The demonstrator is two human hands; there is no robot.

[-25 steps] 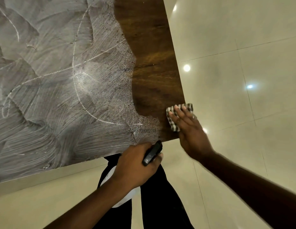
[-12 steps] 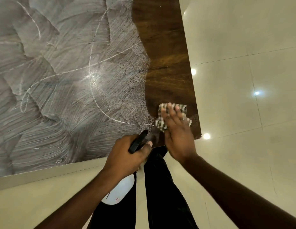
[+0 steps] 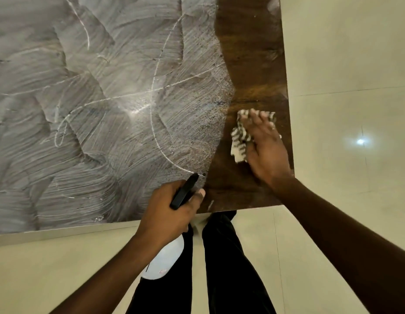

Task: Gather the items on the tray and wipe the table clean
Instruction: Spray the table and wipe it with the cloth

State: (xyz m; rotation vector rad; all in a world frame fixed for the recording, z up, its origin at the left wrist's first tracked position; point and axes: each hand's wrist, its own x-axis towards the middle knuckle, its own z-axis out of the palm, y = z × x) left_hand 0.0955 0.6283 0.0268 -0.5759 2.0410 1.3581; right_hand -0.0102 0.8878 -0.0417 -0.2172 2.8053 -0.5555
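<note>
- Your right hand lies flat at centre right of the frame, fingers straight and spread, pressing the cloth onto the counter.
- The cloth (checked, crumpled) sits under your fingers and palm, with part of it sticking out on the left side of the hand, near the counter's right edge.
- Your left hand is curled tight round the bottle at lower centre, just over the counter's near edge; the black spray head pokes out above your knuckles and the white body hangs below your wrist.
- The counter fills the upper left and centre of the frame. Most of it carries a grey, streaky film with swirled wipe marks; a strip of bare brown wood runs down its right side, and the cloth is on that strip.
- Pale tiled floor takes up the right and bottom of the frame, with a bright glint at mid right.
- Your legs in dark trousers show at bottom centre, below the counter's near edge.
</note>
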